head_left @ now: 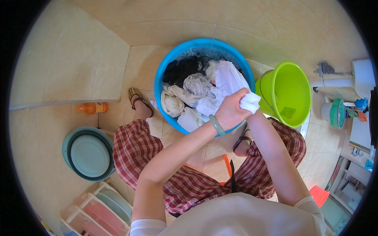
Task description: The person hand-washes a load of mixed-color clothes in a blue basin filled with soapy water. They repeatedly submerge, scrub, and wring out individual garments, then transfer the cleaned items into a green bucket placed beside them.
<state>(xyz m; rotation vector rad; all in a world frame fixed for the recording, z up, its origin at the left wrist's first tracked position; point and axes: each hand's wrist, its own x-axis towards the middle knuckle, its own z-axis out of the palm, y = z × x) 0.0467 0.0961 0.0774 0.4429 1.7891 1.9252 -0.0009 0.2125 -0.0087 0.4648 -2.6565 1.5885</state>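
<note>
Both hands wring a white cloth over a blue basin of laundry.

The left hand point(230, 112) clenches the white cloth point(250, 102); the right hand sits hidden behind it, apparently gripping the same cloth; the cloth is held above the blue basin point(165, 70), likely so drips fall back in; the green bucket point(289, 92) stands just beside the basin on the person's right, within easy reach; a teal basin point(88, 153) lies well apart.

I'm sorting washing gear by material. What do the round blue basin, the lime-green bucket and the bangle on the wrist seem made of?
Round blue basin: likely plastic, smooth and evenly coloured. Lime-green bucket: glossy, slightly translucent plastic with a thin wire handle. Pale green bangle on the left hand: milky, polished, perhaps jade or glass.
</note>
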